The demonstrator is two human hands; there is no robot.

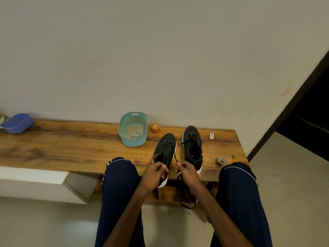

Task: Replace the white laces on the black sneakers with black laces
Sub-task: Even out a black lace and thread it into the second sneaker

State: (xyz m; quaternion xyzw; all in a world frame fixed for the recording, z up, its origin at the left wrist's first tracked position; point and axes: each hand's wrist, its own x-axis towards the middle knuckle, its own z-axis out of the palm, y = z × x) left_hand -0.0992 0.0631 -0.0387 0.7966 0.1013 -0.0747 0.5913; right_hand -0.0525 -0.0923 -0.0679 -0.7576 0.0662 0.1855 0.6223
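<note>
Blue tub [17,123]: sitting at the far left end of the wooden bench [71,145], well apart from the work.

Teal basket [133,129]: standing against the wall, holding what appear to be the removed white laces [133,137], though too small to be sure.

Orange-lidded jar [154,128]: standing just beside the basket, on its right.

Half-laced sneaker [166,147]: lying toe to the wall, heel overhanging the bench's near edge, upper eyelets waiting for lace.

Left hand [155,172]: curling round the heel collar of the half-laced sneaker, gripping and steadying it.

Black lace [183,191]: running from the sneaker's upper eyelets to the right hand, with the slack dangling below the bench edge.

Right hand [187,172]: pinching the lace near its tip between thumb and fingertips, holding it taut.

Next eyelet: calling for a short grip close to the tip, feeding it straight through without twisting, then drawing the slack until both sides are sitting even.

Laced sneaker [193,145]: resting just beside its pair, already wearing black laces.

Small white box [211,135] and tape roll [221,161]: lying near the right end, playing no part.
</note>
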